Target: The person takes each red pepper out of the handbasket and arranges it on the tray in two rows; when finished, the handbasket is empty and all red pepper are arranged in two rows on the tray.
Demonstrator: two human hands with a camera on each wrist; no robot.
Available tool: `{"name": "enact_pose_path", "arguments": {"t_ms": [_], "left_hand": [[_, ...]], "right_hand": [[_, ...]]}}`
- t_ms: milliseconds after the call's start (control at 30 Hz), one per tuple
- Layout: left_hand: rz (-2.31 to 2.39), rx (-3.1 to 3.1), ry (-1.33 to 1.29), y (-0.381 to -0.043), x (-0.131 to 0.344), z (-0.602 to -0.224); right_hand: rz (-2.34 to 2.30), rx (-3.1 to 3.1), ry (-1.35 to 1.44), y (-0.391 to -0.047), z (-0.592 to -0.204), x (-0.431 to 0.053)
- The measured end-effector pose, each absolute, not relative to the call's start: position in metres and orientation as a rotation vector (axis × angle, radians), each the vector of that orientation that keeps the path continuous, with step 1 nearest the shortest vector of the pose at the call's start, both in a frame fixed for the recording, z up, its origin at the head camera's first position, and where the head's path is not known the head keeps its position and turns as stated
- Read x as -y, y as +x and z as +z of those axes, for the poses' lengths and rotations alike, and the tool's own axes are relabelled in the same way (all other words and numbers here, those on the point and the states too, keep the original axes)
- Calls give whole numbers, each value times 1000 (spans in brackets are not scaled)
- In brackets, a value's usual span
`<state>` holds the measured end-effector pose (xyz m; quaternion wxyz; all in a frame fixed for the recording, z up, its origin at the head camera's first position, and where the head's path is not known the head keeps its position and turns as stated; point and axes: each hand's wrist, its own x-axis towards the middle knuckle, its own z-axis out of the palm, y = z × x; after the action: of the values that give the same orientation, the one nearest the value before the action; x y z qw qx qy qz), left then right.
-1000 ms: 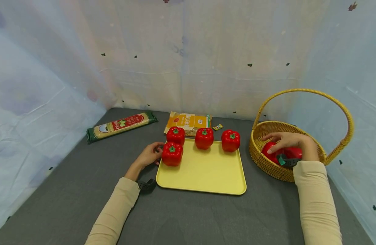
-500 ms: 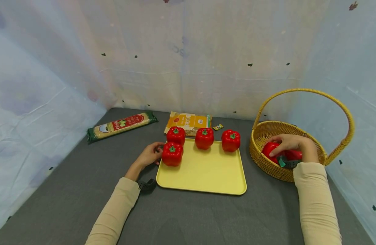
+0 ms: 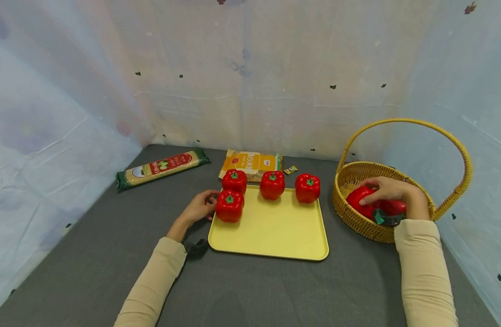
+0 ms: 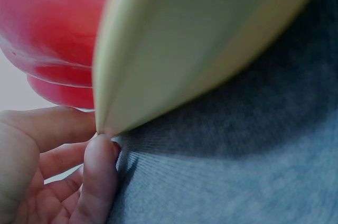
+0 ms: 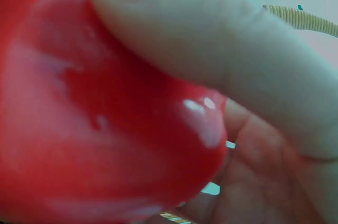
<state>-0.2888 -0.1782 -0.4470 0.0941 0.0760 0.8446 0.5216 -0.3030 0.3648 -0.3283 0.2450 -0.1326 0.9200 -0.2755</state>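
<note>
At the left edge of the yellow tray (image 3: 275, 231), my left hand (image 3: 199, 206) pinches the rim between thumb and finger, as the left wrist view shows up close. A red bell pepper (image 3: 229, 206) sits on the tray right beside those fingers, with another bell pepper (image 3: 234, 180) behind it. Two more, a middle bell pepper (image 3: 272, 185) and a right-hand bell pepper (image 3: 307, 188), stand along the far side. Inside the wicker basket (image 3: 356, 227), my right hand (image 3: 391, 188) grips a red bell pepper (image 5: 105, 129), thumb across its near side. Another red item (image 3: 392, 207) shows partly under the wrist.
The basket's tall handle (image 3: 405, 121) arches up over the right hand. Behind the tray lie an orange grain packet (image 3: 250, 163) and a small yellow sachet (image 3: 290, 170). A long pasta packet (image 3: 162, 168) rests at the back left, near the curtain.
My right hand has settled its fingers round the pepper in the basket, and the pepper has tilted and shifted slightly. The left hand and the tray have stayed put.
</note>
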Motion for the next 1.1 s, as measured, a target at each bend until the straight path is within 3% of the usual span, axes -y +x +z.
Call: {"name": "enact_pose_path", "arguments": {"t_ms": [467,833,1100], "left_hand": [[1567,-2483,245,-289,178,-447],[1539,-2505,280,-265,169,-414],[1559,-2489,218,-288,178,-446]], "right_hand": [[-872,-2740,-360,-295,-330,-371],[-941,-2755,-384,-290,-329,-372],[-964,-2840,-305,-286,-328,-375]]}}
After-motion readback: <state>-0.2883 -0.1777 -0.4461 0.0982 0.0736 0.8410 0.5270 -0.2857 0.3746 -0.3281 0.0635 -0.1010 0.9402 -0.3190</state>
